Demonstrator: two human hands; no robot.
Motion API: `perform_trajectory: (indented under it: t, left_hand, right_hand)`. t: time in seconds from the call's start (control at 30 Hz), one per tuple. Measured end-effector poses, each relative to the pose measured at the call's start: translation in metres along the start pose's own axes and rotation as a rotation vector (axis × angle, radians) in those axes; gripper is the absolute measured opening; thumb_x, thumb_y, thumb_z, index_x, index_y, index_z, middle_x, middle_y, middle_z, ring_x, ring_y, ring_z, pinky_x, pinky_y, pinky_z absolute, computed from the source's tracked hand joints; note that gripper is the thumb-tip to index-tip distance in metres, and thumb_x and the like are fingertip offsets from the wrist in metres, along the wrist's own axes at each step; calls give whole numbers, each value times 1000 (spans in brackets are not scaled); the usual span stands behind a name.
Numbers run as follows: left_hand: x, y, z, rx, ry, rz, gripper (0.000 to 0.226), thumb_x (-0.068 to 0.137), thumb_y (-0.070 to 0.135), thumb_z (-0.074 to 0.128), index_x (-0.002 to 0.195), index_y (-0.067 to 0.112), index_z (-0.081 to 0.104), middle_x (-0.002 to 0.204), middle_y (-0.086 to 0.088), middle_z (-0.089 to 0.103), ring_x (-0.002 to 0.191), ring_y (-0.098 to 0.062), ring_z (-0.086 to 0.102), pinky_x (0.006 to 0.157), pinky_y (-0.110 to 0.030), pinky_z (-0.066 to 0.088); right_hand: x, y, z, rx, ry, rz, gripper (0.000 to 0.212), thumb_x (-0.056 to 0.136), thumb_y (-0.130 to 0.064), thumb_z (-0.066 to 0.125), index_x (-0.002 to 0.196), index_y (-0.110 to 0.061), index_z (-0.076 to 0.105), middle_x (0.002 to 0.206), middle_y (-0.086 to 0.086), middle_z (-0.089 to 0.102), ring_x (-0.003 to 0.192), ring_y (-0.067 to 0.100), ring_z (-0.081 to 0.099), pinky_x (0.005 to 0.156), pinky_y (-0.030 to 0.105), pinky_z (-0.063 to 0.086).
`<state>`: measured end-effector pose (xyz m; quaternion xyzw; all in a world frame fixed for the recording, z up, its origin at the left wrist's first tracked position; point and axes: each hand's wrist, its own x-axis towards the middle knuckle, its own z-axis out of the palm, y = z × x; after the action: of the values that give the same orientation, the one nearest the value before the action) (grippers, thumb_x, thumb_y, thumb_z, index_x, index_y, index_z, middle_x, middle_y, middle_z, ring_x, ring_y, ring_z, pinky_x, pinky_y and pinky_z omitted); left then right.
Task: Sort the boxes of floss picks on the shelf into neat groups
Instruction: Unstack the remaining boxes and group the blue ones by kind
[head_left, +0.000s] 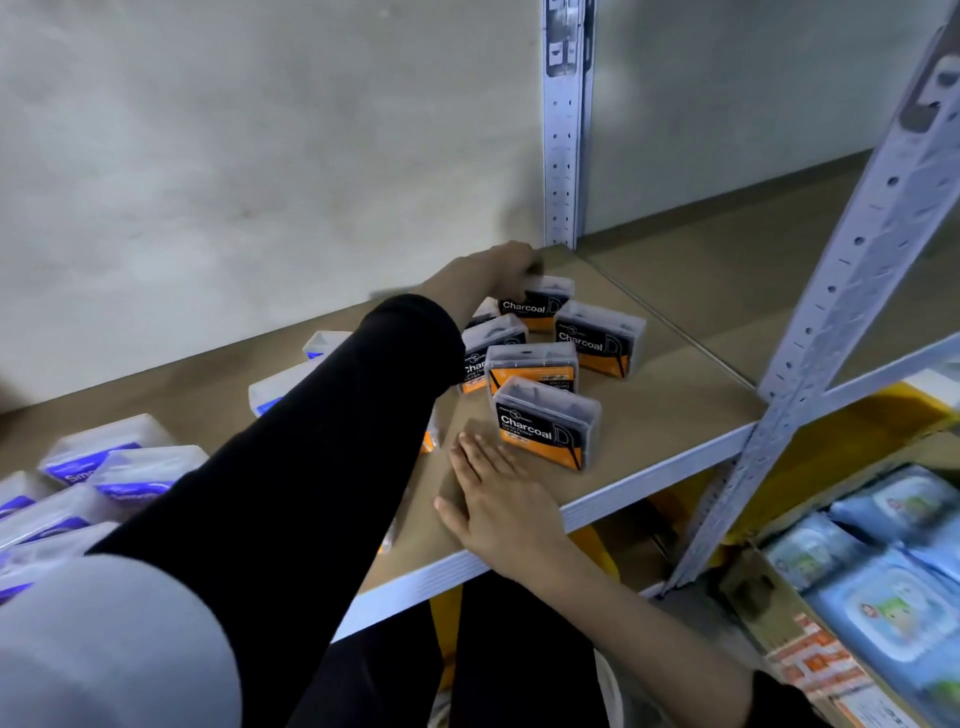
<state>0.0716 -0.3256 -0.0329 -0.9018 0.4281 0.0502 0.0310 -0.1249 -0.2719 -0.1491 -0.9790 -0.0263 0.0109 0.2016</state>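
Observation:
Several clear boxes of black-and-orange Charcoal floss picks stand grouped on the shelf (675, 410) toward its right end. My left hand (493, 270), at the end of a black sleeve, reaches to the back and grips the rearmost Charcoal box (543, 306) at its top left corner. My right hand (493, 499) lies flat on the board near the front edge, fingers straight, just left of the nearest Charcoal box (545, 423). Several clear boxes with blue-purple labels (119, 462) lie loosely at the left. My arm hides part of the boxes in the middle.
A perforated metal upright (563, 130) stands at the shelf's back corner, and a slanted one (857, 270) crosses at the right. Below right, a cardboard carton (810, 660) holds blue packets of wipes (893, 597). A grey wall runs behind the shelf.

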Motion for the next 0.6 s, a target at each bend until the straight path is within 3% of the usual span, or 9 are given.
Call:
perform_trajectory:
  t: [0.37,0.6]
  left_hand:
    - [8,-3,2,-97,-50,4,55,82,5,67,133,0,47,136,-19,52,125,-31,49,103,-35,39]
    - [0,-5,-5,-121,-26,-2,57,84,9,67,136,1,45,139,-16,50,128,-29,47,105,-34,38]
  right_hand:
    - [-1,1,-6,-19,-47,0,107,54,-53,-18,148,-8,4,159,10,-1,147,19,2,120,29,-2]
    - [0,0,-5,-35,-63,2,109,62,-68,-23,148,-8,6,158,10,2,147,19,4,120,29,-2]
